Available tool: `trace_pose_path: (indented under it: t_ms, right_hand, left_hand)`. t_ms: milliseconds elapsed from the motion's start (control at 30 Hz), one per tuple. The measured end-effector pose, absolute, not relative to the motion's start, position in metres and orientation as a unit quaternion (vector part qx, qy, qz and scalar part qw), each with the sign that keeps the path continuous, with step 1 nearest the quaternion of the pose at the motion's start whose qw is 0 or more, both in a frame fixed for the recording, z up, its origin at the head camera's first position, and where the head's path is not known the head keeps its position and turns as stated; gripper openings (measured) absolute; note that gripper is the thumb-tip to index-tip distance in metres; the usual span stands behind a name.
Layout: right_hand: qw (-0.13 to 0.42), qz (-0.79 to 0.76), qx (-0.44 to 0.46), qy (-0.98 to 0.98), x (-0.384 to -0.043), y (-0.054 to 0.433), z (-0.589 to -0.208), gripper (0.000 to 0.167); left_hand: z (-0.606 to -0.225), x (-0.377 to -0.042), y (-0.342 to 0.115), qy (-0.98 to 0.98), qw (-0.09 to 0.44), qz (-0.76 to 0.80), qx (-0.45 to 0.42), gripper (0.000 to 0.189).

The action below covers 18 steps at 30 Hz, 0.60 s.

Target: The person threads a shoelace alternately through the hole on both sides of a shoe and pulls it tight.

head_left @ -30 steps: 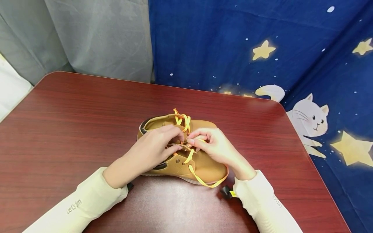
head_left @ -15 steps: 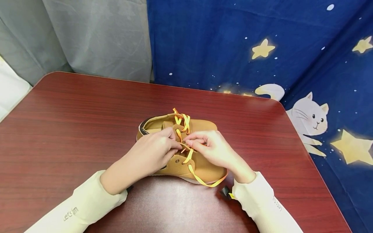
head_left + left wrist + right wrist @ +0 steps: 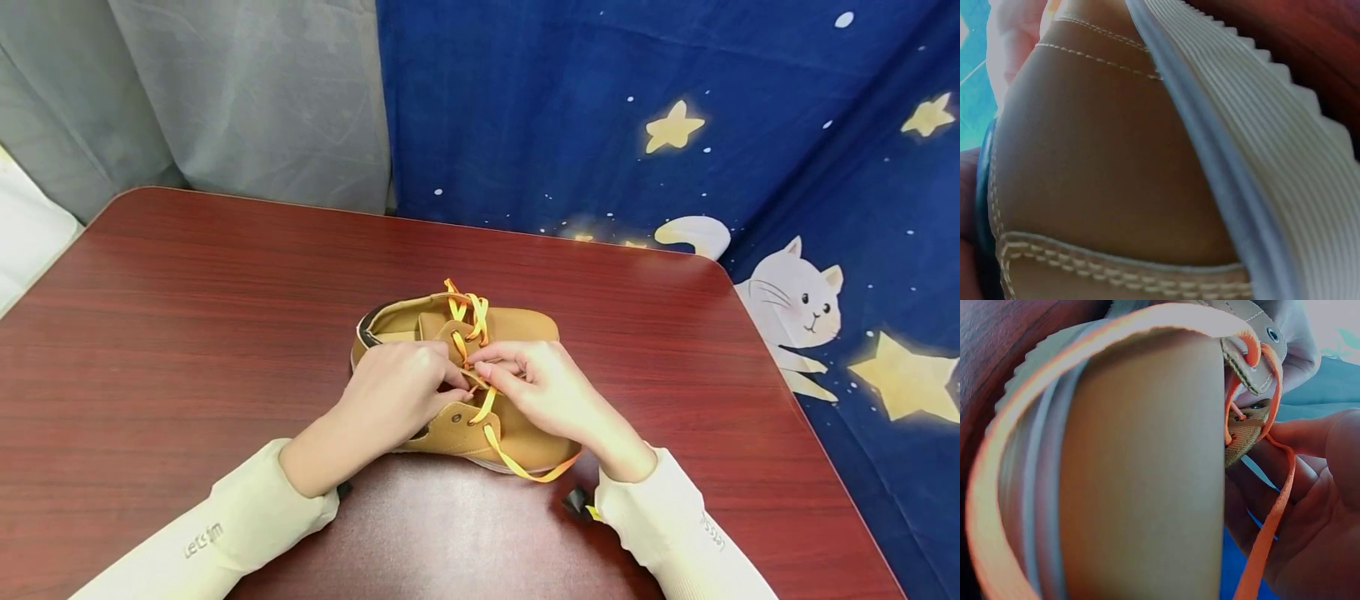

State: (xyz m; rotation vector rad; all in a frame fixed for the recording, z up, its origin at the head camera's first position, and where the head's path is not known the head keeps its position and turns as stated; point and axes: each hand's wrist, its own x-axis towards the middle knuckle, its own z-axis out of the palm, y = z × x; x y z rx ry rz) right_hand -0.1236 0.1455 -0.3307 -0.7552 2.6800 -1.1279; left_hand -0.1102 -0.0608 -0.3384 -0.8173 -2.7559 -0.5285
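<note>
A tan lace-up shoe (image 3: 543, 429) stands side-on on the table, toe to the right, its orange-yellow shoelace (image 3: 517, 468) looping along its near side. Over the shoe's opening, my left hand (image 3: 401, 383) pinches the tongue with thumb and forefinger, a bit of lace showing beside the fingertips. Close across from it, my right hand (image 3: 540, 383) pinches the lace by the far eyelets. In the right wrist view, lace (image 3: 1266, 540) hangs down in front of the right palm (image 3: 1316, 531). The left wrist view is filled by the stitched side (image 3: 1104, 150) and ribbed sole (image 3: 1260, 125).
The shoe lies on a reddish-brown wooden table (image 3: 247, 283). Behind the table hang a grey curtain (image 3: 277, 100) and a blue curtain (image 3: 525, 108) with stars and a white cat. A small black object (image 3: 577, 502) shows beside the right cuff.
My left hand has shifted down from the far side of the opening, uncovering the far eyelets. The right fingertips have moved slightly left toward it. The shoe stays nearly in place.
</note>
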Motion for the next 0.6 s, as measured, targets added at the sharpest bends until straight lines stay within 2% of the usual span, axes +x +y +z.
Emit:
trace_pose_path:
  t_ms: [167,333,600]
  right_hand:
    - [0.068,-0.376,-0.241,0.892,-0.121,0.143,-0.328,0.020]
    - [0.046,-0.370,-0.230,0.899,-0.118,0.142,-0.329,0.019]
    - [0.024,-0.360,-0.201,0.911,-0.116,0.136,-0.330,0.019]
  left_hand:
    - [-0.340,-0.110,-0.057,-0.939,0.118,-0.181,-0.266,0.005]
    - [-0.339,-0.108,-0.051,-0.947,0.110,-0.172,-0.249,0.008]
    - [-0.338,-0.106,-0.045,-0.953,0.127,-0.159,-0.223,0.013]
